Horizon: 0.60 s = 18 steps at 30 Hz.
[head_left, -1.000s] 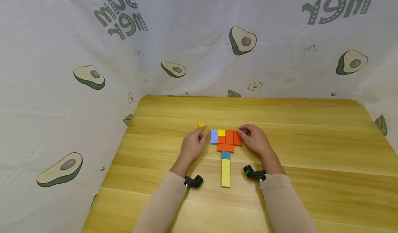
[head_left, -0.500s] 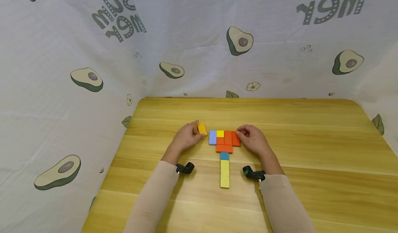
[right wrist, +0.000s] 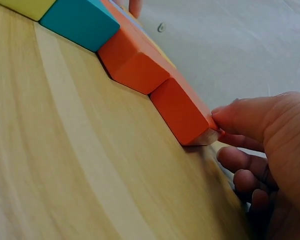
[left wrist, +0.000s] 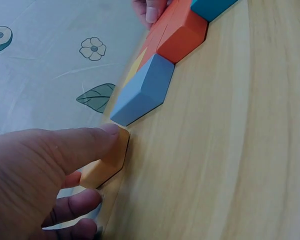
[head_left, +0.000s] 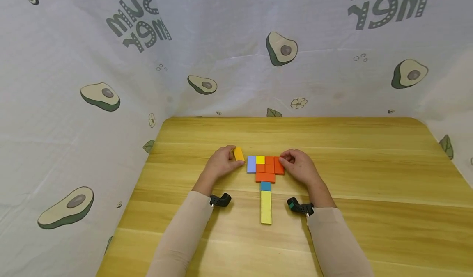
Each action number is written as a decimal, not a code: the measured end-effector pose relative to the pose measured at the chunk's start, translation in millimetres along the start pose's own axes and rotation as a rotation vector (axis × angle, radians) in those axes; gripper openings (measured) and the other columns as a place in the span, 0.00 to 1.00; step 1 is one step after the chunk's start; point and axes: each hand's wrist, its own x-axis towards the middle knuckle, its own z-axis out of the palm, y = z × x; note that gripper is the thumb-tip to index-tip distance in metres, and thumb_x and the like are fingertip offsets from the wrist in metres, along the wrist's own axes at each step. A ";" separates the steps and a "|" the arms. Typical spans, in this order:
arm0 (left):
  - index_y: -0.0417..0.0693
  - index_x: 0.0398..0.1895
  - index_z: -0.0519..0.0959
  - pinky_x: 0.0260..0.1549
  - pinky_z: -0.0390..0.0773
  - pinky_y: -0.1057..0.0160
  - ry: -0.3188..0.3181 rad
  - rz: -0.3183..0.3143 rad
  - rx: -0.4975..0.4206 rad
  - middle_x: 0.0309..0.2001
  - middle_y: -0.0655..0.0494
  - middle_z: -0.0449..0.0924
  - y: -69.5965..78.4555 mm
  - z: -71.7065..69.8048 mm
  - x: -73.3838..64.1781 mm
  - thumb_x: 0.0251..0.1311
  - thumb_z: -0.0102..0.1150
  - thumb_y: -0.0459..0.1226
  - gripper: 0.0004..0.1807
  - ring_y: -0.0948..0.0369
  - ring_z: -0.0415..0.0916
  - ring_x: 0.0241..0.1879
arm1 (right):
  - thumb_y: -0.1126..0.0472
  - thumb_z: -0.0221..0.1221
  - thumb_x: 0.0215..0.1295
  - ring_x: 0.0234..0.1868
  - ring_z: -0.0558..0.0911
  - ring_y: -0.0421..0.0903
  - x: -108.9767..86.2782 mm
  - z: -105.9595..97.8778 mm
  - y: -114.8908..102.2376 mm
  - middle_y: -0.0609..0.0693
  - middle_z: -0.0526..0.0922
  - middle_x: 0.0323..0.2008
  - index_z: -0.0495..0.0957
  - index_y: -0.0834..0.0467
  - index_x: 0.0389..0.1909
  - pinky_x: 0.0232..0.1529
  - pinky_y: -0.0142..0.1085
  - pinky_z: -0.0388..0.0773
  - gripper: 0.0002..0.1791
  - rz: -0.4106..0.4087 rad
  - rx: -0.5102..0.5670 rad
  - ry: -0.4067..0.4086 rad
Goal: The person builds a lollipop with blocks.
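My left hand (head_left: pixel 219 163) holds a yellow-orange block (head_left: pixel 238 154) between thumb and forefinger, thumb at its near end. The block lies slightly slanted on the table, a small gap left of a light blue block (head_left: pixel 251 164). Beside that blue block sit a small yellow block (head_left: pixel 260 159) and several red-orange blocks, set edge to edge. With thumb and forefinger, my right hand (head_left: pixel 301 167) pinches the outer edge of the rightmost red block (right wrist: pixel 182 112); its other fingers curl below. A teal block (head_left: pixel 265 186) and a long pale yellow block (head_left: pixel 266 207) run down toward me.
The blocks lie on a wooden table (head_left: pixel 351 166). A white cloth (head_left: pixel 229 30) printed with avocados hangs behind it and along the sides. Each wrist carries a black strap-on camera mount (head_left: pixel 221 200).
My left hand has shifted left and spread its grip along the yellow-orange block's length. That block has turned slightly, while the right hand stays at the rightmost red block. The view has drifted a little.
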 end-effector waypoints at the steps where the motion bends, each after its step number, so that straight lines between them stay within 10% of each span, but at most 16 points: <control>1: 0.45 0.73 0.69 0.38 0.70 0.62 0.003 -0.002 0.000 0.38 0.54 0.74 0.3 0.2 -0.1 0.62 0.68 0.55 0.41 0.58 0.70 0.36 | 0.53 0.60 0.74 0.41 0.77 0.51 0.1 -0.1 0.0 0.56 0.81 0.43 0.82 0.60 0.52 0.44 0.40 0.72 0.15 -0.001 0.000 -0.001; 18: 0.41 0.73 0.68 0.50 0.79 0.52 0.111 -0.054 0.016 0.50 0.44 0.80 7.8 12.4 -0.1 0.64 0.64 0.55 0.41 0.51 0.77 0.46 | 0.52 0.59 0.74 0.41 0.77 0.51 2.0 -1.4 1.1 0.56 0.81 0.43 0.82 0.60 0.51 0.44 0.40 0.72 0.16 0.000 -0.009 -0.005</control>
